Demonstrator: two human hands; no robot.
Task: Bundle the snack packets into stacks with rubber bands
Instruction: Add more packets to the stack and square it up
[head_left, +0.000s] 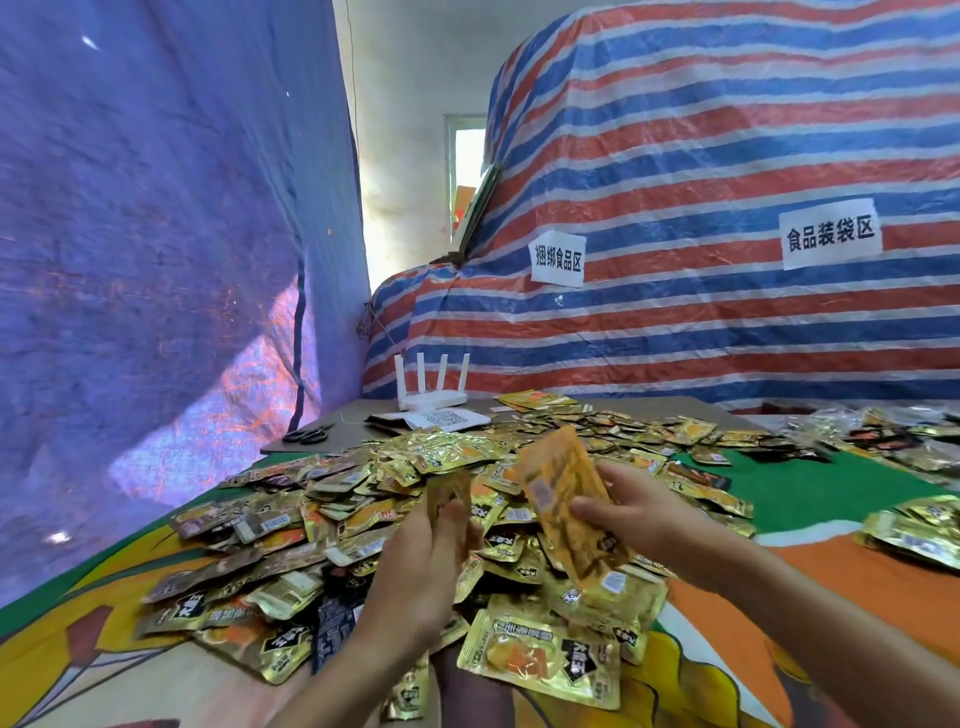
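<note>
A big heap of gold and orange snack packets (363, 499) covers the table in front of me. My right hand (628, 506) grips a blurred stack of orange packets (563, 499), held up on edge above the heap. My left hand (423, 561) holds one blurred gold packet (448, 491) just left of that stack, its fingers around the lower end. No rubber band shows in the frame.
A colourful cloth (831, 493) covers the table. A white router (431, 397), a paper sheet (441, 418) and black scissors (309, 434) lie at the far left end. More packets (914, 535) sit at the right. Striped tarp (701, 234) rises behind, blue tarp (156, 234) on the left.
</note>
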